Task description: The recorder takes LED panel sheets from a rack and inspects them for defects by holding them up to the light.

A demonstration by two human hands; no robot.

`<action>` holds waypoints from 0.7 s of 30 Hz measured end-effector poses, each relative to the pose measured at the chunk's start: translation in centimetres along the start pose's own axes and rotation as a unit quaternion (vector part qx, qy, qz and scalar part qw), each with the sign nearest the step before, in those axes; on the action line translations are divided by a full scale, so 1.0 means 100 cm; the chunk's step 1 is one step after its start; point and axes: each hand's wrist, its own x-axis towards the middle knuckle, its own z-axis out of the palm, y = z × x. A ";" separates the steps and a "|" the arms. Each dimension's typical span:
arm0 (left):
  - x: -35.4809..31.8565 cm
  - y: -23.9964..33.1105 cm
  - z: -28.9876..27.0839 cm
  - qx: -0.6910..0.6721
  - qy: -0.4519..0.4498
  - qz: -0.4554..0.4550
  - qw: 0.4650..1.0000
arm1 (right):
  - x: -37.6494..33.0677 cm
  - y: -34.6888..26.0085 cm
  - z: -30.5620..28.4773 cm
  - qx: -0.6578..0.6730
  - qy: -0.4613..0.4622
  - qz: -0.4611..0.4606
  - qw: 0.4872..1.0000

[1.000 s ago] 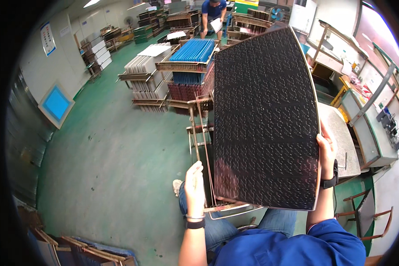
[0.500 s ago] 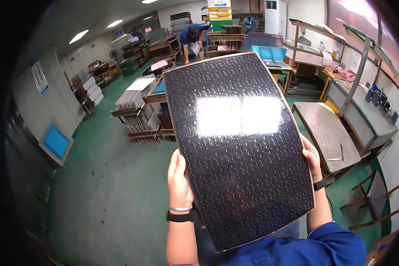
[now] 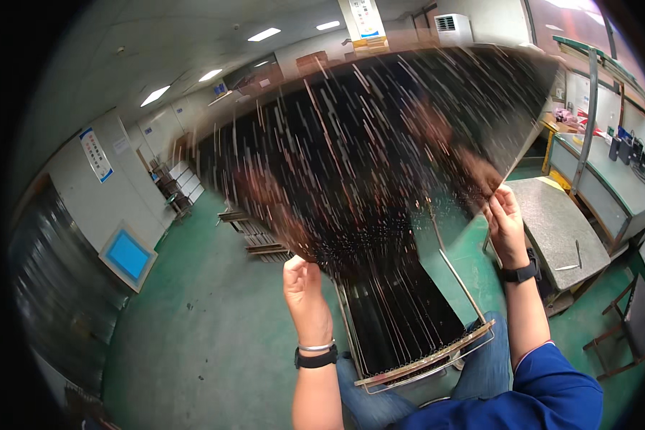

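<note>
The left hand (image 3: 304, 287) is at about 6 o'clock in the view. Its fingers are closed on the bottom edge of a big dark sheet (image 3: 380, 158). A black watch (image 3: 315, 358) and a thin silver band (image 3: 315, 347) sit on that wrist.

The right hand (image 3: 505, 222) is at about 3 o'clock. Its fingertips pinch the right edge of the same sheet. That wrist has a black watch (image 3: 517, 273) too, and a blue sleeve (image 3: 552, 387) covers the arm lower down, near 5 o'clock.

The sheet is held up high between both hands, and it fills the middle and top of the view. It is blurry, with many small bright streaks all over it. Its top edge runs from about 10 o'clock to about 2 o'clock.

Under the sheet, near 6 o'clock, is a wire rack (image 3: 416, 337). Dark sheets stand in it, side by side, on their edges. The rack sits just in front of the person's knees, which are in blue jeans (image 3: 480, 365).

The floor (image 3: 208, 322) is green. At 4 o'clock there is a grey table (image 3: 559, 229), with a small thin tool (image 3: 577, 254) lying on it. At 3 o'clock, further out, is a long workbench (image 3: 609, 186). At 8 o'clock a blue square panel (image 3: 127, 255) leans on the wall. More racks (image 3: 254, 240) stand on the floor past the left hand, at about 9 o'clock. Long lights (image 3: 265, 34) shine on the ceiling at 12 o'clock.
</note>
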 end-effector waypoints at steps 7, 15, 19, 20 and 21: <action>-0.012 -0.025 -0.013 0.005 0.030 -0.121 0.992 | -0.011 0.070 -0.035 0.020 0.002 0.094 0.995; -0.040 -0.022 0.003 -0.110 0.046 -0.182 0.976 | -0.036 0.093 -0.049 0.261 0.108 0.154 0.947; -0.050 -0.028 0.002 -0.090 0.068 -0.154 0.982 | -0.040 0.079 -0.038 0.361 0.089 0.202 0.906; -0.052 -0.029 0.000 -0.098 0.077 -0.156 0.980 | -0.042 0.075 -0.029 0.370 0.092 0.197 0.903; -0.054 -0.031 0.001 -0.100 0.077 -0.156 0.980 | -0.042 0.073 -0.026 0.378 0.094 0.189 0.901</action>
